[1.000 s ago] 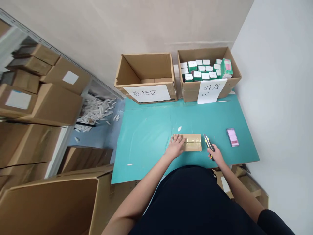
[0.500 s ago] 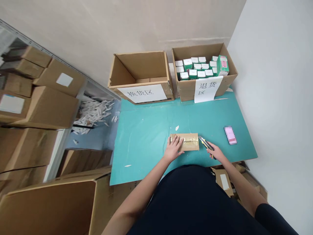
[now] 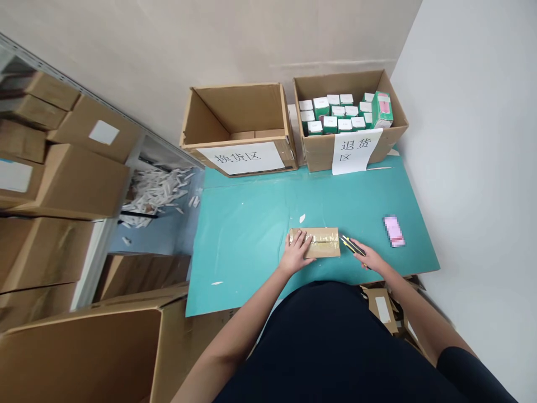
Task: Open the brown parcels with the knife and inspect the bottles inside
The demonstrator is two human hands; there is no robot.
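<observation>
From the head view, a taped parcel lies near the front edge of the teal worktop; the left hand rests on it with fingers spread open, pinning it steady; the right hand has its fingers closed round a yellow-and-black knife, tip just beside the parcel.

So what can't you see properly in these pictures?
All in the head view:
Pink object: pixelated, so its kind can't be told.
Taped parcel: one end covered by the left hand.
Utility knife: partly hidden by the right hand.
Green-and-white boxes: print too small to read.
</observation>
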